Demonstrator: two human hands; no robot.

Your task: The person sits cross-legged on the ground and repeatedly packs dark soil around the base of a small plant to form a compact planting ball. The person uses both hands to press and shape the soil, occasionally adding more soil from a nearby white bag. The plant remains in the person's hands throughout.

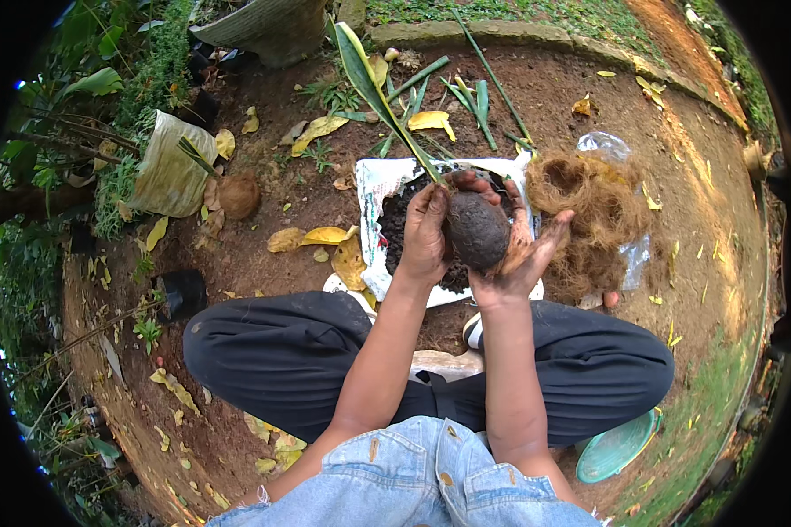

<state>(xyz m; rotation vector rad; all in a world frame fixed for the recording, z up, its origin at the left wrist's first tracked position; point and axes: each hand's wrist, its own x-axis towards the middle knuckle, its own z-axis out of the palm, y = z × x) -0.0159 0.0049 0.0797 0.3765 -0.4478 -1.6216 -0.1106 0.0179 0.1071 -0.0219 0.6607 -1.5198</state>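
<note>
A dark ball of soil (478, 230) is cupped between my two soil-stained hands. A snake plant leaf (382, 99), green with pale edges, rises from its upper left side and tilts away from me. My left hand (427, 227) grips the ball and the leaf's base. Along the ball's right and lower side lies my right hand (521, 244), its fingers spread. Below them is an opened white sack (372, 197) holding dark soil (395, 217). Brown coconut fibre (593, 217) is heaped just right of the sack.
A fibre-wrapped ball (239, 195) with a short leaf lies at left, near a pale fabric bag (175, 165). Cut leaves (478, 109) lie beyond the sack, before a stone edging (474, 31). A black plant bag (183, 294) is at left, a green round lid (616, 449) at lower right.
</note>
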